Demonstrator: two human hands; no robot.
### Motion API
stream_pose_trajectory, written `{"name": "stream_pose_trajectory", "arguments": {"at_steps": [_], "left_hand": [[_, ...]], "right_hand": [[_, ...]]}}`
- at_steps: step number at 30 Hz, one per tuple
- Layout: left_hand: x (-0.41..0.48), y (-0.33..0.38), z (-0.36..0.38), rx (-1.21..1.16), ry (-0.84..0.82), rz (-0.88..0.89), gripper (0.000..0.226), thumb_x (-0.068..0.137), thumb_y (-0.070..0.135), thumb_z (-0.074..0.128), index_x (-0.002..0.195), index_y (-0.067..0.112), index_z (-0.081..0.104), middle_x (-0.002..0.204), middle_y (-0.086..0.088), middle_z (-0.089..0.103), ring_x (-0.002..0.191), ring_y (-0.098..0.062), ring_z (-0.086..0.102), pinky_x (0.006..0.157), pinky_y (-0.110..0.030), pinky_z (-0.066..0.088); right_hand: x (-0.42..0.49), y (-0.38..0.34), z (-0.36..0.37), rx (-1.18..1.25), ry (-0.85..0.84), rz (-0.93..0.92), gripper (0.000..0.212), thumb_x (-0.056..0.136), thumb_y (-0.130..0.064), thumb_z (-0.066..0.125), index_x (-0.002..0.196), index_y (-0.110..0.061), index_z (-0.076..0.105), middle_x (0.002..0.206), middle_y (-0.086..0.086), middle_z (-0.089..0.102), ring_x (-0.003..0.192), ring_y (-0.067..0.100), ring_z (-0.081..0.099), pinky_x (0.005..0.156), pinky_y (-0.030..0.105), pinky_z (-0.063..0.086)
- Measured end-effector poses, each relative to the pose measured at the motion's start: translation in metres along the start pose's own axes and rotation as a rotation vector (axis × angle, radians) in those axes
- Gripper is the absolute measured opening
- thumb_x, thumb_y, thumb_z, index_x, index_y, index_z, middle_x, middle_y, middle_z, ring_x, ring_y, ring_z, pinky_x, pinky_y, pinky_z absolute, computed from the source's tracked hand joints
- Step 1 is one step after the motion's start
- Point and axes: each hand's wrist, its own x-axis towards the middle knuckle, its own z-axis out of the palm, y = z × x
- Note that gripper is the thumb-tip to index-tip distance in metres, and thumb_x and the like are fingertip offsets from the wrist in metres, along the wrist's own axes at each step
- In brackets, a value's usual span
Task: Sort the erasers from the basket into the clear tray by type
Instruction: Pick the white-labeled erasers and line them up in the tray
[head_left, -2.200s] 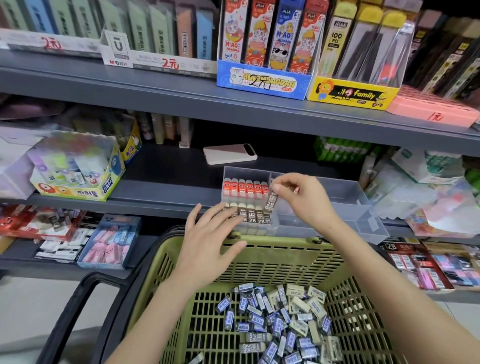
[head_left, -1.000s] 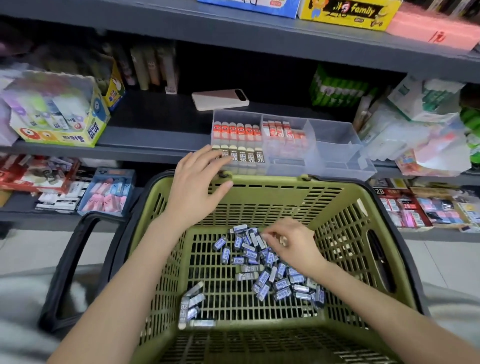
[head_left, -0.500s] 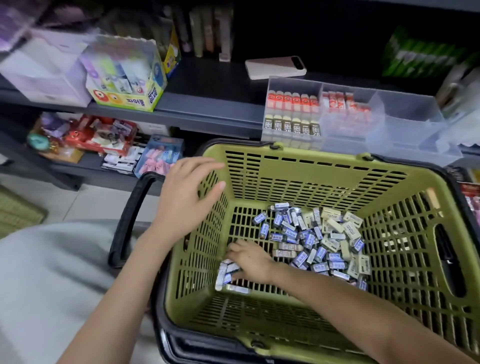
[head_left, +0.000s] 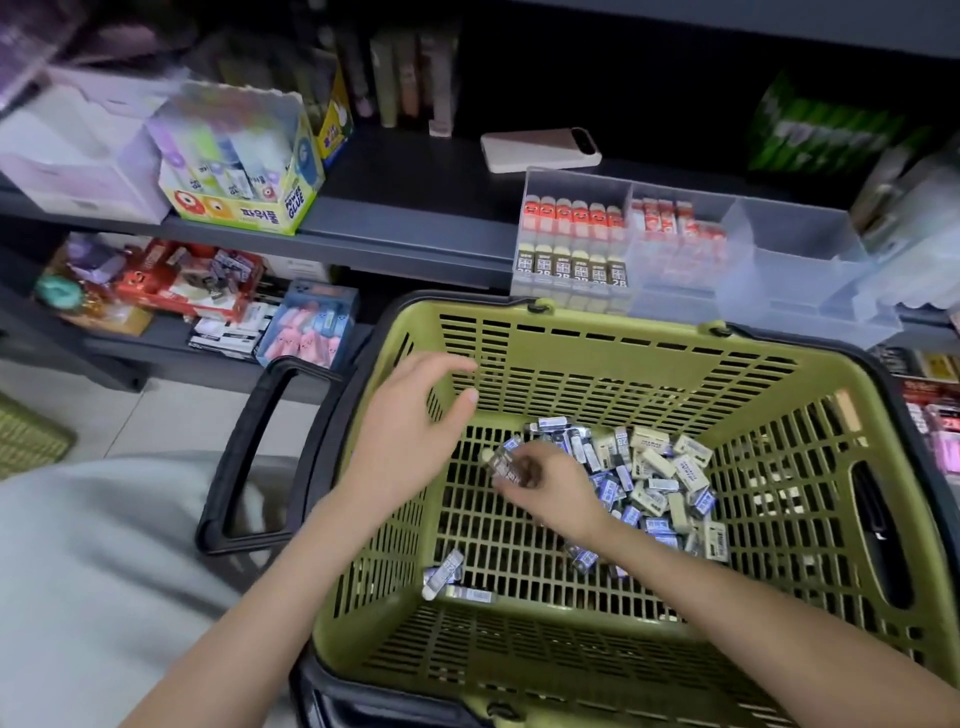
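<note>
Your right hand (head_left: 553, 486) pinches an eraser (head_left: 505, 464) above the basket (head_left: 623, 332) floor, apparently for sorting; your left hand (head_left: 410, 441) hovers open beside it. The clear tray (head_left: 800, 260) sits beyond both hands.

I took the basket (head_left: 613, 364) as my mark. Inside it, I saw the eraser pile (head_left: 660, 478) lying toward its far right corner, and a few stray erasers (head_left: 452, 579) at its near left. The right hand (head_left: 556, 493) sat inside it, pinching one eraser (head_left: 506, 465) left of the pile; the left hand (head_left: 410, 431) hung over its left wall. Just behind the basket, on the shelf (head_left: 415, 223), stood the clear tray (head_left: 810, 270), the phone (head_left: 540, 150) behind that, and the glue box (head_left: 244, 171) off behind-left.
</note>
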Motion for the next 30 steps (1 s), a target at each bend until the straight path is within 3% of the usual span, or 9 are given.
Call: {"name": "stream_pose_trajectory", "arguments": {"at_steps": [4, 6, 10, 14, 19, 21, 26, 28, 30], "left_hand": [[0.004, 0.013, 0.019, -0.463, -0.305, -0.495, 0.051, 0.090, 0.047, 0.054, 0.135, 0.029, 0.041, 0.126, 0.003, 0.054, 0.110, -0.011, 0.056, 0.095, -0.039, 0.048], [0.007, 0.014, 0.023, -0.711, -0.369, -0.636, 0.043, 0.089, 0.045, 0.055, 0.127, 0.025, 0.049, 0.118, -0.003, 0.060, 0.102, -0.017, 0.063, 0.087, -0.042, 0.053], [0.009, 0.013, 0.025, -0.922, -0.328, -0.727, 0.019, 0.094, 0.026, 0.054, 0.105, 0.014, 0.064, 0.090, -0.007, 0.069, 0.075, -0.017, 0.068, 0.060, -0.030, 0.055], [0.015, 0.001, 0.013, -0.989, -0.121, -0.808, 0.017, 0.094, 0.017, 0.054, 0.104, 0.005, 0.059, 0.093, -0.014, 0.074, 0.084, -0.025, 0.072, 0.070, -0.039, 0.058], [0.022, -0.009, -0.010, -1.269, -0.081, -0.827, 0.024, 0.078, 0.011, 0.066, 0.098, 0.004, 0.055, 0.059, -0.002, 0.060, 0.051, -0.013, 0.058, 0.054, -0.029, 0.054], [0.020, -0.012, -0.012, -1.271, -0.126, -0.808, 0.038, 0.068, 0.012, 0.071, 0.101, 0.006, 0.052, 0.055, 0.002, 0.054, 0.045, -0.010, 0.050, 0.048, -0.024, 0.049], [0.020, -0.012, -0.006, -1.138, -0.189, -0.793, 0.013, 0.079, 0.010, 0.069, 0.086, 0.009, 0.058, 0.054, 0.004, 0.051, 0.044, -0.008, 0.046, 0.045, -0.020, 0.045], [0.021, -0.013, -0.003, -1.034, -0.181, -0.787, 0.012, 0.082, 0.009, 0.068, 0.091, 0.008, 0.060, 0.056, 0.003, 0.054, 0.047, -0.007, 0.048, 0.047, -0.020, 0.045], [0.020, -0.014, 0.002, -0.874, -0.193, -0.770, 0.012, 0.081, 0.013, 0.070, 0.089, 0.010, 0.061, 0.057, 0.004, 0.055, 0.048, -0.007, 0.048, 0.049, -0.019, 0.043]], "right_hand": [[-0.007, -0.053, -0.026, 0.374, 0.169, -0.022, 0.014, 0.077, -0.027, 0.073, 0.082, -0.023, 0.061, 0.063, -0.016, 0.051, 0.060, 0.000, 0.046, 0.056, 0.015, 0.039], [-0.013, -0.075, -0.033, 0.386, 0.206, -0.098, 0.020, 0.075, -0.030, 0.073, 0.084, -0.015, 0.061, 0.068, -0.011, 0.049, 0.061, 0.003, 0.044, 0.055, 0.021, 0.040], [-0.023, -0.090, -0.037, 0.465, 0.123, -0.175, 0.020, 0.079, -0.025, 0.071, 0.098, -0.019, 0.066, 0.082, -0.001, 0.056, 0.075, 0.016, 0.054, 0.066, 0.034, 0.053], [-0.021, -0.060, -0.032, 0.394, 0.250, -0.187, 0.012, 0.087, -0.018, 0.063, 0.096, -0.025, 0.067, 0.086, -0.006, 0.062, 0.078, 0.006, 0.058, 0.070, 0.023, 0.050], [-0.009, -0.016, 0.025, -0.263, -0.356, -0.166, 0.038, 0.088, -0.029, 0.063, 0.123, -0.017, 0.059, 0.118, 0.003, 0.061, 0.109, 0.015, 0.053, 0.097, 0.034, 0.043], [-0.004, -0.009, 0.046, -0.345, -0.485, -0.207, 0.047, 0.085, -0.033, 0.064, 0.129, -0.021, 0.055, 0.121, 0.004, 0.056, 0.115, 0.019, 0.047, 0.100, 0.034, 0.038], [0.000, -0.002, 0.065, -0.512, -0.674, -0.308, 0.038, 0.084, -0.032, 0.065, 0.119, -0.018, 0.062, 0.122, 0.010, 0.054, 0.118, 0.027, 0.042, 0.096, 0.036, 0.037], [-0.003, 0.000, 0.059, -0.353, -0.622, -0.227, 0.033, 0.087, -0.028, 0.063, 0.115, -0.012, 0.064, 0.114, 0.011, 0.059, 0.110, 0.024, 0.050, 0.097, 0.036, 0.041], [-0.005, -0.005, 0.043, -0.032, -0.492, -0.072, 0.024, 0.088, -0.025, 0.062, 0.105, -0.010, 0.067, 0.089, 0.000, 0.062, 0.082, 0.011, 0.056, 0.081, 0.032, 0.050]]}}
